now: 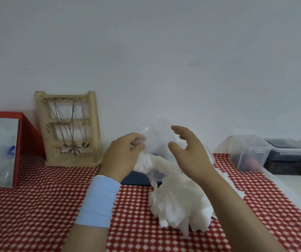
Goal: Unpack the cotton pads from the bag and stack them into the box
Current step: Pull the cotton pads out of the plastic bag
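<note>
A clear plastic bag (157, 137) is lifted above the table, upended, and my left hand (122, 157) pinches its left edge. My right hand (188, 151) hovers at the bag's right side, fingers spread and apart from it. White cotton pads (177, 202) lie in a loose, blurred heap on the red patterned cloth (37, 206) below the bag. A dark blue box (138, 179) lies flat behind the heap, partly hidden by my left hand and the pads. A light blue band wraps my left wrist.
A wooden jewellery stand (69, 128) with chains leans against the wall at left. Beside it stands a red-framed mirror (2, 150). At right are a clear plastic container (249, 153) and a dark lidded container (286, 150), next to the cloth's right edge.
</note>
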Demonstrator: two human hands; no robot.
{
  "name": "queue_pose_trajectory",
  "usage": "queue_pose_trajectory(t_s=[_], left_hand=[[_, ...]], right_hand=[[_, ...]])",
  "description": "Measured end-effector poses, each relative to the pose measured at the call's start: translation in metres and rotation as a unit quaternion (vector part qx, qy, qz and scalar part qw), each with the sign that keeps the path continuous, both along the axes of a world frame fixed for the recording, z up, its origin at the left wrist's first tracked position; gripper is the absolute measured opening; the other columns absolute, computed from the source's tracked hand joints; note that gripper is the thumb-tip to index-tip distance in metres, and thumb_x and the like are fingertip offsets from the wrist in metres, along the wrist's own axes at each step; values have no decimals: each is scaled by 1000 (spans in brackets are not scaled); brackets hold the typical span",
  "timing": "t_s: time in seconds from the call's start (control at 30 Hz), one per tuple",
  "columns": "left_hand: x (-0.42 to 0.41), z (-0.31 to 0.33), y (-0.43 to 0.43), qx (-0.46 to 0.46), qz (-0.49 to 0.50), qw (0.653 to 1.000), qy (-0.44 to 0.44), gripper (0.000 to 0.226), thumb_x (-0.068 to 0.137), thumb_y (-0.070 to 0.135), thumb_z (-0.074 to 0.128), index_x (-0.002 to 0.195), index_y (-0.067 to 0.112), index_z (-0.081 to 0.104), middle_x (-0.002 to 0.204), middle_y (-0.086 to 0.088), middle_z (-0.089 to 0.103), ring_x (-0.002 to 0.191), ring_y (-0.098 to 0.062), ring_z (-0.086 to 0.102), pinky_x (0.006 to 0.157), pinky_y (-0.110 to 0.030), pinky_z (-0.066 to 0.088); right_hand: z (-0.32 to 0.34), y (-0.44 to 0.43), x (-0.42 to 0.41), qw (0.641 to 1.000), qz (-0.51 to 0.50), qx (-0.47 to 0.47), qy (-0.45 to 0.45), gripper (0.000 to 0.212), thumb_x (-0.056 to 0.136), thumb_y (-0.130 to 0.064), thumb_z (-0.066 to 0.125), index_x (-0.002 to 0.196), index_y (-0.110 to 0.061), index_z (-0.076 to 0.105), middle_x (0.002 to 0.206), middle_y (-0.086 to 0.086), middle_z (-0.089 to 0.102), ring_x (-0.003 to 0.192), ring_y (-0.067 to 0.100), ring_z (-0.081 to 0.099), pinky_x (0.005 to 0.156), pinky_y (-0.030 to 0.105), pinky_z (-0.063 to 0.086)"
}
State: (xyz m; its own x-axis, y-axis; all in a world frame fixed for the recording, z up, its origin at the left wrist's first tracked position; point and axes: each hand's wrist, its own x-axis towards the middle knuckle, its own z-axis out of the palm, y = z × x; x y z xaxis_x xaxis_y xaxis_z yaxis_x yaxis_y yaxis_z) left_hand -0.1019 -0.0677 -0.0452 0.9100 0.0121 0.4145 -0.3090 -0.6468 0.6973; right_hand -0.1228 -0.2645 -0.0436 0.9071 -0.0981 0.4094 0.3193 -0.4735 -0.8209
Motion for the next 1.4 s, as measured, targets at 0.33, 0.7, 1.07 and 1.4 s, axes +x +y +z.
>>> queue_pose_trajectory(t_s=[0.33, 0.7, 1.07, 1.4], left_hand=[[22, -42, 20, -12, 115, 984, 135, 38, 104, 23, 48, 142, 19, 47, 132, -8, 62, 103, -24, 61, 90, -38, 53], [19, -54, 19, 123, -35, 967, 220, 47, 87, 59, 63, 121, 28, 67, 120, 7, 65, 103, -12, 62, 88, -31, 49], [16, -54, 55, 125, -89, 961, 229, 25, 102, 13, 48, 117, 27, 63, 112, 2, 67, 97, -13, 61, 81, -24, 45], [15, -59, 67, 110, -67, 961, 244, 42, 99, 7, 49, 137, 27, 55, 132, 4, 60, 115, -15, 57, 98, -29, 46]], right_hand=[[-21, -16, 19, 973, -25, -167, 158, 32, 94, -11, 57, 117, -24, 75, 121, -9, 71, 105, 11, 67, 87, 22, 51], [-23, 2, 38, 923, 42, -337, 183, 34, 95, -8, 55, 127, -9, 66, 135, 8, 63, 122, 27, 60, 104, 41, 50], [-11, 62, 66, 869, 138, -441, 175, 37, 99, -12, 57, 134, -19, 65, 136, 3, 61, 112, 21, 60, 91, 25, 48], [-22, 94, 68, 803, 194, -514, 230, 59, 84, -37, 77, 138, -25, 56, 122, -2, 64, 105, 19, 60, 96, 34, 51]])
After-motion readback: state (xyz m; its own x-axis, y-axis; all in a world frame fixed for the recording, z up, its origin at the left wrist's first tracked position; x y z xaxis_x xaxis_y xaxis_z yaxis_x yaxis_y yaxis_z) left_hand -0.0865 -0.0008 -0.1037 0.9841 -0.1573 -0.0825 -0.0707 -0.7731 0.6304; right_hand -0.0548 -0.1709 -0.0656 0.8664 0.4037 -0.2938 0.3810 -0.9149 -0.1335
